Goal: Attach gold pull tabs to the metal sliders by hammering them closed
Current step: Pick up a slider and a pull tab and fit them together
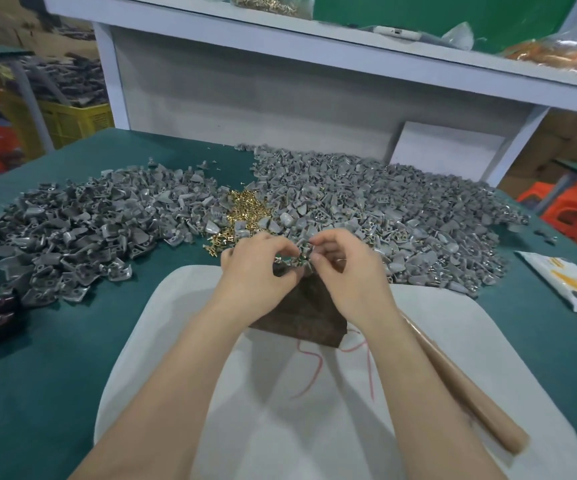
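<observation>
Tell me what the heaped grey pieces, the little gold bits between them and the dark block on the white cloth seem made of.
The heaped grey pieces look like cast metal: dull matt grey with faint glints. The little gold bits look like brass or brass-plated metal, given their bright yellow shine. The dark block is mottled brown and rough, perhaps rusted iron or stone.

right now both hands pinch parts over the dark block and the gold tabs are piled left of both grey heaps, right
No: in the head view the gold tabs lie between the two grey heaps; the left hand and right hand do pinch parts over the dark block.
</observation>
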Demonstrator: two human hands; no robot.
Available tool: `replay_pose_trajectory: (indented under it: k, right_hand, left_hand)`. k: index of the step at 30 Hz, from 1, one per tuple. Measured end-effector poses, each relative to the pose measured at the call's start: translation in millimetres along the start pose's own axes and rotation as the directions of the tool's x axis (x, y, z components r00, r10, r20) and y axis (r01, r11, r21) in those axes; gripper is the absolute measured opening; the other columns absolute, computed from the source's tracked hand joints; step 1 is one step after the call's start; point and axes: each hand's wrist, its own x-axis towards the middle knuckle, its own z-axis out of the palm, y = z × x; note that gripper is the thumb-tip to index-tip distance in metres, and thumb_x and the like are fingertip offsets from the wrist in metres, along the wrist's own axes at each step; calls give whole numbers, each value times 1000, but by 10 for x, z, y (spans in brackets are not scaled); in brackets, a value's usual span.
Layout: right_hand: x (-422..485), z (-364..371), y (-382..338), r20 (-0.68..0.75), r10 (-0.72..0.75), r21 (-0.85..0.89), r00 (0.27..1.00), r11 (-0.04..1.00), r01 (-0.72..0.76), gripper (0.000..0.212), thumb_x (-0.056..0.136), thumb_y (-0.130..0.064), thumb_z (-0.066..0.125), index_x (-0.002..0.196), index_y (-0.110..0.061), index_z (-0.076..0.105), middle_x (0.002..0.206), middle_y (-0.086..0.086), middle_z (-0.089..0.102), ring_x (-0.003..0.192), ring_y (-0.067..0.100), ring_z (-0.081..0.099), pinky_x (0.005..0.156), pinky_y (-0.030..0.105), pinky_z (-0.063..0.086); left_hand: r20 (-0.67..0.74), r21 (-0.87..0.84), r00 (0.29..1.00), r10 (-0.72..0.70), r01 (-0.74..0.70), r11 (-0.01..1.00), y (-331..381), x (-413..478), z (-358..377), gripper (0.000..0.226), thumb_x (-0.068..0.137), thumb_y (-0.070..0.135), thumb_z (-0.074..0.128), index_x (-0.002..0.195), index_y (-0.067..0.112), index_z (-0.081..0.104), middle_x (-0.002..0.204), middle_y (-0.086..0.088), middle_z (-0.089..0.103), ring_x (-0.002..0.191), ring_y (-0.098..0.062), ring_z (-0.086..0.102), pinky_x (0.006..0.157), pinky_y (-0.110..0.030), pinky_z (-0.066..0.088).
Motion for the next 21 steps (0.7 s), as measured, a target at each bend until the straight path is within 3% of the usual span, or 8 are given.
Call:
replay_pose_trajectory:
  k: [7, 12, 17, 21]
  right_hand:
    - [-8, 34, -64, -11, 100, 165, 995, 982, -97, 32, 84, 2, 60, 85, -30, 58, 80, 0, 65, 79, 19, 63, 83, 43, 53]
    - [7, -12, -98, 52, 187, 317, 981, 928, -194, 17, 86, 0, 61, 89, -16, 61, 75, 4, 65, 70, 16, 60, 80, 41, 52]
    - [5, -15, -106, 85, 209, 339, 974, 913, -226, 18, 87, -2, 62, 77, -17, 64, 66, -3, 66, 58, 4, 59, 63, 18, 50]
    - [13, -20, -49, -11, 160, 191, 987, 969, -155, 21, 87, -8, 63, 73, -24, 62, 71, -4, 65, 71, 14, 62, 75, 33, 52]
  left_hand:
    - [-63, -54, 991, 118, -121, 991, 65, -5, -7, 6, 86, 20, 63, 84, 25, 62, 94, 4, 59, 102, -23, 53, 95, -44, 39]
    - [-127, -47, 980, 156, -163, 985, 57, -9, 4, 7, 86, 20, 63, 83, 24, 59, 88, 9, 53, 97, -20, 51, 92, -41, 39]
    - [-165, -52, 972, 170, -181, 982, 72, -15, -3, 3, 85, 19, 62, 84, 22, 61, 90, 7, 54, 96, -19, 50, 92, -41, 38]
    - [-121, -22, 986, 119, -122, 992, 24, 1, -14, 12, 86, 27, 64, 96, 22, 65, 100, 8, 53, 107, -19, 49, 97, -39, 37]
